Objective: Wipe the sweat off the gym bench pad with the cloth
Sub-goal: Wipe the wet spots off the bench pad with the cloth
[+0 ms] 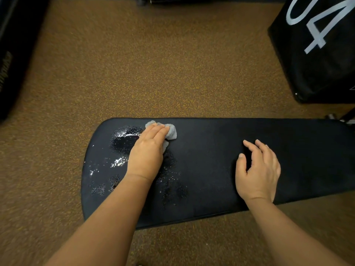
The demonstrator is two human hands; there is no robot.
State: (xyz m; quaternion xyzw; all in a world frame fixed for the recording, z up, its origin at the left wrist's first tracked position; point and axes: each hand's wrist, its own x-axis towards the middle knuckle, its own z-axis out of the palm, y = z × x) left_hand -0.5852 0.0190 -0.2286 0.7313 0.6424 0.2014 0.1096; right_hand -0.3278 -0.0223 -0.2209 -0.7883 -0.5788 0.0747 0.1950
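Observation:
A black gym bench pad (207, 169) stretches from the middle left to the right edge of the head view. Wet sweat droplets (123, 143) glisten on its left end, with more patches toward the near left. My left hand (148, 152) lies flat with straight fingers on a small grey cloth (171, 131), pressing it onto the pad near the far edge, just right of the largest wet patch. My right hand (257, 169) rests on the dry middle of the pad, fingers loosely spread, holding nothing.
Brown speckled rubber flooring (153, 64) surrounds the bench. A black box with white numerals (317, 45) stands at the far right. Dark equipment (11, 54) runs along the left edge. A bit of the bench frame (343, 118) shows at the right.

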